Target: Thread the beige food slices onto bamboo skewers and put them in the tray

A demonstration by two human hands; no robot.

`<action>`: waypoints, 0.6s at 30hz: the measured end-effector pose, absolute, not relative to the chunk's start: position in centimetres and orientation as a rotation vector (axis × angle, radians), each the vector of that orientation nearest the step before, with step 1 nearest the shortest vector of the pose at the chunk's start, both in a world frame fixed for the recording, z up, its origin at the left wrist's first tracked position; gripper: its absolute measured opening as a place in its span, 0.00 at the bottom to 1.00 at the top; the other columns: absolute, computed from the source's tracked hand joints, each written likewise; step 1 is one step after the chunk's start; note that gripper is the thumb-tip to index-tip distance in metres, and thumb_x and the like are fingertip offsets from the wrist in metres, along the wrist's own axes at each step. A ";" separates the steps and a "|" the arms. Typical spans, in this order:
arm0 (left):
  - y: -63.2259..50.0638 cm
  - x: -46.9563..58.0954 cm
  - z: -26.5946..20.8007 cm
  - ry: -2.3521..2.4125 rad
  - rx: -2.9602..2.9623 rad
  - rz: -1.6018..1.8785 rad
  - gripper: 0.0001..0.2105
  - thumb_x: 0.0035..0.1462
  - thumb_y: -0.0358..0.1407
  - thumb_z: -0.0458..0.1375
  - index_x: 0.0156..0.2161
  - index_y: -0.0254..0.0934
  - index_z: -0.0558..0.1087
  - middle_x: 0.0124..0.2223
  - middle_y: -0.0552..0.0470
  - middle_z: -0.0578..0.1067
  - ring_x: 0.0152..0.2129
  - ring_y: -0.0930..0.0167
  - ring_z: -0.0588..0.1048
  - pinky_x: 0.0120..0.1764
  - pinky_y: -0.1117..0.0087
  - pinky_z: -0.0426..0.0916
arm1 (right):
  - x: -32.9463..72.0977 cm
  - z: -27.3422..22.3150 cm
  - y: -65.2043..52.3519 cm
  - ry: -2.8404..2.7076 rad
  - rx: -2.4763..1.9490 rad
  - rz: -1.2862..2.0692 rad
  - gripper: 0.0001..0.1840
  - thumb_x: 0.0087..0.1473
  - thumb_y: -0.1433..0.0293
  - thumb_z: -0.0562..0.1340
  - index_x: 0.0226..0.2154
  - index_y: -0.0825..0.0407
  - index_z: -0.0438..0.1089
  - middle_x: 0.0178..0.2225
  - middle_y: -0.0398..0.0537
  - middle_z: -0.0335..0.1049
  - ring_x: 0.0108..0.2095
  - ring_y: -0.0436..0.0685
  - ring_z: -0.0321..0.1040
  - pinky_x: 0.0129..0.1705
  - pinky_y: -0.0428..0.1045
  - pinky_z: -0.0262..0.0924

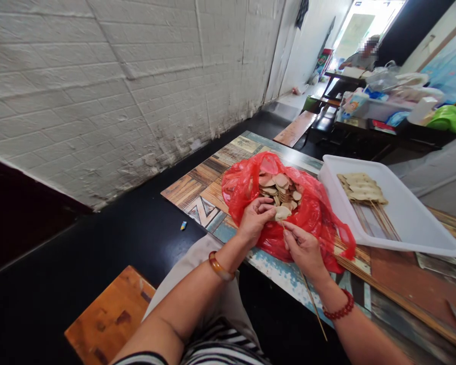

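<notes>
A red plastic bag lies spread on the patterned table, with many thin pale round slices heaped inside it. Over the bag's near side, my left hand pinches one pale slice between thumb and fingers. My right hand is closed on a thin wooden skewer, whose tip meets the slice's lower edge. The skewer's long end slants down toward my lap. Whether the tip has pierced the slice I cannot tell.
To the right, a white plastic tray holds skewered slices. Loose skewers lie along the table's near side. A wooden stool stands at lower left. Behind, a cluttered table and a seated person are visible.
</notes>
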State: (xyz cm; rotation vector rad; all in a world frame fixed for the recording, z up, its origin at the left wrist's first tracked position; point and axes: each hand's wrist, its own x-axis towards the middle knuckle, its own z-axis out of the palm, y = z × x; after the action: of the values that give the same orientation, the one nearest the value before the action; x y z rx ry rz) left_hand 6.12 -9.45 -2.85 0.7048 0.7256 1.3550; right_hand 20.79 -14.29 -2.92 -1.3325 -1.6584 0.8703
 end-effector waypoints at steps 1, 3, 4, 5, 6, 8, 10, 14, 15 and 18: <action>-9.4 6.1 -2.9 0.733 0.706 1.358 0.19 0.41 0.34 0.67 0.41 0.34 0.70 0.31 0.54 0.75 0.25 0.75 0.73 0.32 0.74 0.66 | 20.8 -2.9 -14.3 -1.661 -1.330 0.871 0.19 0.58 0.63 0.55 0.48 0.54 0.71 0.20 0.42 0.66 0.20 0.50 0.62 0.21 0.45 0.59; -9.4 6.1 -2.8 0.746 0.714 1.360 0.20 0.41 0.34 0.67 0.41 0.34 0.70 0.30 0.54 0.75 0.25 0.75 0.73 0.31 0.74 0.66 | 20.8 -2.9 -14.3 -1.665 -1.326 0.881 0.19 0.58 0.63 0.55 0.47 0.55 0.71 0.19 0.41 0.64 0.19 0.50 0.61 0.21 0.45 0.58; -9.5 6.2 -2.8 0.750 0.721 1.360 0.20 0.41 0.35 0.67 0.41 0.34 0.70 0.30 0.55 0.75 0.25 0.75 0.73 0.31 0.75 0.66 | 20.8 -2.9 -14.3 -1.666 -1.323 0.884 0.19 0.58 0.63 0.55 0.47 0.55 0.71 0.19 0.40 0.63 0.19 0.49 0.60 0.22 0.45 0.58; -9.5 6.2 -2.7 0.755 0.731 1.359 0.20 0.41 0.35 0.67 0.41 0.34 0.70 0.30 0.55 0.75 0.24 0.76 0.72 0.30 0.75 0.66 | 20.8 -2.8 -14.3 -1.665 -1.321 0.886 0.18 0.58 0.63 0.55 0.46 0.55 0.71 0.19 0.39 0.62 0.19 0.49 0.59 0.22 0.45 0.57; -9.5 6.2 -2.6 0.762 0.744 1.357 0.20 0.41 0.35 0.67 0.41 0.34 0.69 0.30 0.55 0.74 0.23 0.76 0.72 0.29 0.75 0.65 | 20.8 -2.8 -14.3 -1.664 -1.320 0.890 0.18 0.58 0.63 0.55 0.45 0.55 0.70 0.19 0.38 0.61 0.19 0.49 0.58 0.22 0.45 0.57; -9.6 6.3 -2.5 0.782 0.786 1.352 0.19 0.42 0.35 0.66 0.41 0.35 0.69 0.29 0.55 0.74 0.22 0.77 0.71 0.26 0.76 0.64 | 20.8 -2.8 -14.3 -1.660 -1.322 0.898 0.17 0.58 0.63 0.55 0.44 0.55 0.70 0.18 0.37 0.60 0.18 0.48 0.58 0.21 0.45 0.55; -9.7 6.4 -2.4 0.812 0.844 1.348 0.18 0.44 0.36 0.65 0.41 0.35 0.68 0.29 0.55 0.74 0.21 0.77 0.70 0.24 0.77 0.63 | 20.8 -2.8 -14.3 -1.650 -1.326 0.917 0.16 0.58 0.63 0.55 0.44 0.55 0.70 0.18 0.37 0.59 0.18 0.48 0.57 0.21 0.44 0.54; -9.6 6.7 -2.5 0.852 0.920 1.350 0.17 0.46 0.37 0.64 0.41 0.35 0.67 0.28 0.55 0.74 0.19 0.78 0.68 0.22 0.77 0.61 | 20.8 -3.0 -14.2 -1.629 -1.342 0.934 0.15 0.58 0.62 0.55 0.42 0.55 0.69 0.17 0.37 0.60 0.17 0.48 0.57 0.20 0.44 0.53; -9.6 6.7 -2.5 0.853 0.920 1.350 0.17 0.45 0.37 0.64 0.41 0.35 0.67 0.29 0.55 0.74 0.19 0.78 0.69 0.22 0.77 0.61 | 20.8 -3.0 -14.2 -1.625 -1.347 0.931 0.15 0.58 0.62 0.55 0.41 0.55 0.68 0.17 0.37 0.60 0.17 0.48 0.57 0.20 0.44 0.52; -9.5 6.7 -2.5 0.847 0.882 1.343 0.18 0.44 0.36 0.65 0.41 0.35 0.67 0.27 0.55 0.74 0.21 0.77 0.70 0.24 0.77 0.62 | 20.7 -3.0 -14.2 -1.630 -1.348 0.913 0.14 0.59 0.61 0.55 0.38 0.54 0.68 0.17 0.37 0.61 0.17 0.48 0.58 0.20 0.44 0.52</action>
State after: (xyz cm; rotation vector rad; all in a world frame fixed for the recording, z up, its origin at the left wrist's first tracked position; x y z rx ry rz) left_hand 6.73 -9.53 -2.49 0.8822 0.8474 1.3425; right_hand 20.75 -14.19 -3.01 -1.3478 -1.6296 0.9127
